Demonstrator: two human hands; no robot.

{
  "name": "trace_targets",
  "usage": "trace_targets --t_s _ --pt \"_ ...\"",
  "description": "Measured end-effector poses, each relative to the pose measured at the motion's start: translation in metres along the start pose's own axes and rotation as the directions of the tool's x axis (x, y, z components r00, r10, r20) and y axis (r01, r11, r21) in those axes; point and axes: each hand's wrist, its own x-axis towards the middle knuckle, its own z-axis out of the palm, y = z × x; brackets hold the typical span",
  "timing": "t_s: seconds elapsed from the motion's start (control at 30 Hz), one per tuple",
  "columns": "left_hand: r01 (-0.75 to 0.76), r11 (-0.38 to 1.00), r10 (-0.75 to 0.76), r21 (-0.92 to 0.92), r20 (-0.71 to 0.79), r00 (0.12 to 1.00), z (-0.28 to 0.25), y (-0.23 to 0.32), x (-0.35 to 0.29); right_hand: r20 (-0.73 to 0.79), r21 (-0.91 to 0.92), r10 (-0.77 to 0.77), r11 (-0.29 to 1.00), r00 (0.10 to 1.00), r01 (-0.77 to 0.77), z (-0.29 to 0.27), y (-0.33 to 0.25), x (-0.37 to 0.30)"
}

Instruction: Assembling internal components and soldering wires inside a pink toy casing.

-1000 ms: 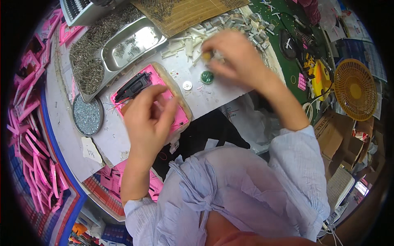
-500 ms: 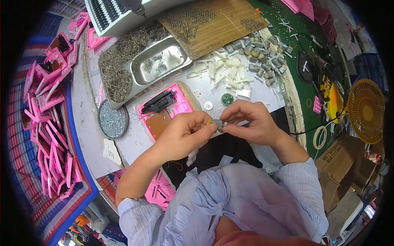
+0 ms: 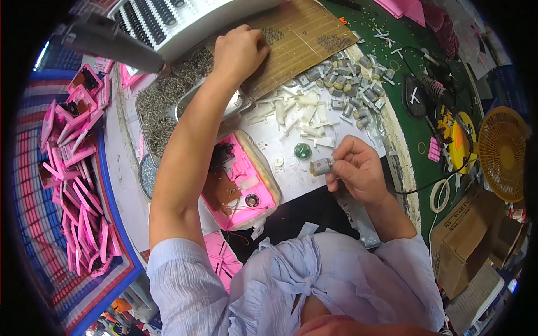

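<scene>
Between right-hand fingers [image 3: 348, 170], small silver motor [image 3: 321, 167], body jutting left past them

Pale blue blouse [image 3: 350, 266], knotted front tie [image 3: 302, 285], loose crinkled sleeves [image 3: 182, 274].

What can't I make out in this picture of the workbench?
Head view: what, if anything, the left hand holds; its own back hides the grip.
Head view: parts of the metal tray and the round dish; the left forearm covers them.
Head view: one end of the small metal part; the right hand gripping it hides that.
Head view: the number of tiny pieces on the brown board; too small to count.
</scene>
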Motion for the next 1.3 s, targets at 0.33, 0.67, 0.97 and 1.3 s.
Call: trace_targets --t_s 0.33,0.67,0.97,1.3 --pt "0.14 0.988 -0.147 0.069 0.105 0.984 0.009 0.002 0.008 0.006 0.002 0.026 1.0 1.0 -0.026 -0.007 -0.008 0.0" --pt "0.138 0.954 -0.167 0.267 0.086 0.982 0.017 0.006 0.017 -0.088 -0.164 -0.042 0.986 0.995 0.027 0.002 -0.011 -0.006" --pt "0.074 0.97 -0.018 0.232 -0.233 0.972 0.023 -0.001 -0.003 -0.157 -0.533 -0.249 0.836 0.956 0.13 0.005 -0.002 0.002" --pt "0.066 0.99 -0.043 0.128 -0.175 0.984 0.024 -0.016 0.0 -0.059 -0.627 -0.182 0.772 0.982 0.105 0.015 0.005 0.011"
